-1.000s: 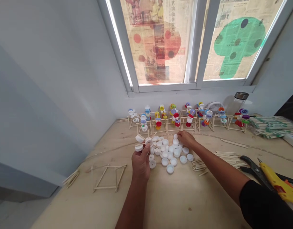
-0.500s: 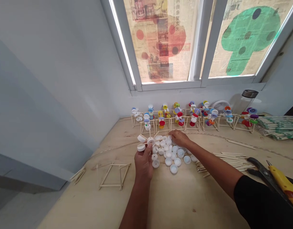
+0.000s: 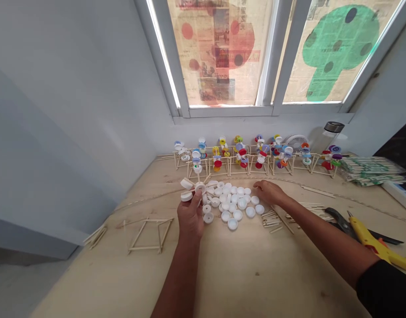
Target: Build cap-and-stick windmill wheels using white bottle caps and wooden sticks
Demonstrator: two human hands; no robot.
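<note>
A white bottle-cap wheel (image 3: 193,189) on thin wooden sticks is gripped between the fingers of the left hand (image 3: 189,218), above the left end of a loose pile of white caps (image 3: 231,203). The right hand (image 3: 268,192) lies open and empty just beside the pile, near scattered craft sticks (image 3: 271,219). Multicoloured cap-and-stick frames (image 3: 256,154) stand along the wall behind.

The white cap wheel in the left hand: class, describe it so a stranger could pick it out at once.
Under the papered window, a heap of white bottle caps lies on the bench. At its left edge, the left hand holds up a wheel of white caps on sticks. Unlike the coloured wheels on frames by the wall, it is all white.
</note>
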